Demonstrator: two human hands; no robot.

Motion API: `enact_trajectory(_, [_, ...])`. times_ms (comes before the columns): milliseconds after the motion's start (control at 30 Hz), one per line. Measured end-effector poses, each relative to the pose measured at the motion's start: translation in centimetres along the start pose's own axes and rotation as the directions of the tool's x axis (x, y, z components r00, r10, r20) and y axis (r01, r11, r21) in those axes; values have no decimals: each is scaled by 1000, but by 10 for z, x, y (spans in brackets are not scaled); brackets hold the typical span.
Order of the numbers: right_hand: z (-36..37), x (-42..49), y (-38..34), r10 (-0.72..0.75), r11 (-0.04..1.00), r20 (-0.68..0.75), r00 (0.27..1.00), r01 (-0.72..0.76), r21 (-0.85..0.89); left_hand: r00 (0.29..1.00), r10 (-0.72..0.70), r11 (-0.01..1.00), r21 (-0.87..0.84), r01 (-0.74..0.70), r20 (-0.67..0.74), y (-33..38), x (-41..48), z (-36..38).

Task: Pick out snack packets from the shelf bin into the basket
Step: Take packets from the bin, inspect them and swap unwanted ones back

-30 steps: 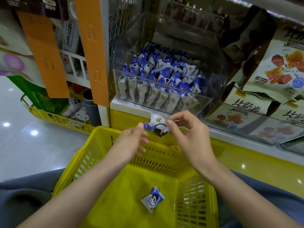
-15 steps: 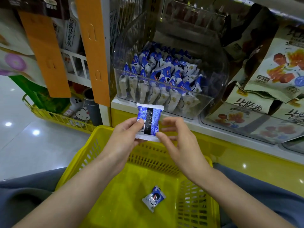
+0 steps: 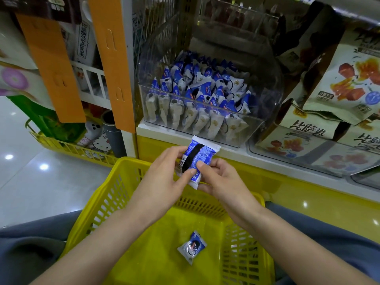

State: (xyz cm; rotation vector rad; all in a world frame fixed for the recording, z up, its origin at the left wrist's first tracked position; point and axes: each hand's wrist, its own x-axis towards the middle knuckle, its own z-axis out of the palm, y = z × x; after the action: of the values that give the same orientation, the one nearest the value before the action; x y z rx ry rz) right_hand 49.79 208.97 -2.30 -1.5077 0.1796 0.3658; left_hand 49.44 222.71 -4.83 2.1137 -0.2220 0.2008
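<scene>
The left hand (image 3: 164,177) pinches a small, crinkly blue-and-white foil snack packet (image 3: 197,157), thumb pressed on the printed face and fingers curled behind its upper part. The right hand (image 3: 222,179) grips the same packet from the other side, thumb on the face and fingers tucked under the lower crimped end. The packet is a puffy pillow shape with white serrated seals at both ends and a black band running through fine white print. It is tilted, top end toward the shelf, and held above the far rim of a bright yellow plastic basket (image 3: 107,194) with slotted lattice walls and a smooth floor. On that floor lies a second packet (image 3: 192,246) of the same kind, showing a dark round picture. Beyond the hands, on a white shelf ledge (image 3: 164,130), stands a clear, glossy, rigid plastic bin (image 3: 253,128) with a curved hood, packed with rows of matching packets (image 3: 197,95) standing on edge. Large matte pouches (image 3: 349,79) printed in red and orange lean to its right. Flat orange card strips (image 3: 111,64) hang to its left.
</scene>
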Motion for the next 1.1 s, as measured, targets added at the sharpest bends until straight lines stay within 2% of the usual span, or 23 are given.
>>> enact_trajectory(167, [3,3,6,-63,997,-44,997,60,-54,997,30,997,72,-35,67,-2,-1,-2])
enact_trajectory(400, [3,3,20,-183,898,27,983,179,-402,999,9,958,286,-23,50,1,-2,-5])
enact_trajectory(500, [5,0,25,-227,850,54,972,225,-476,999,2,914,406,-23,52,1,0,-6])
enact_trajectory(633, [6,-1,24,-247,807,74,966,248,-537,999,-23,940,342,9,36,1,-1,-5])
enact_trajectory(800, [2,-3,26,-342,711,160,926,366,-601,998,59,931,360,-50,-14,-3,-1,-5])
enact_trajectory(933, [1,0,25,-341,774,178,923,383,-504,999,-27,987,157,34,-45,-8,3,-2])
enact_trajectory(1000, [-1,2,24,-324,813,149,934,356,-461,983,-184,977,-111,180,-22,-4,5,-1])
enact_trajectory(1033, [-2,3,24,-329,821,126,936,350,-452,957,-286,905,-315,285,46,1,6,0])
enact_trajectory(1067, [-2,4,24,-346,818,97,933,350,-456,922,-355,790,-479,383,152,6,6,0])
enact_trajectory(1100, [-2,4,24,-364,807,69,929,351,-474,897,-365,703,-558,442,250,10,5,1])
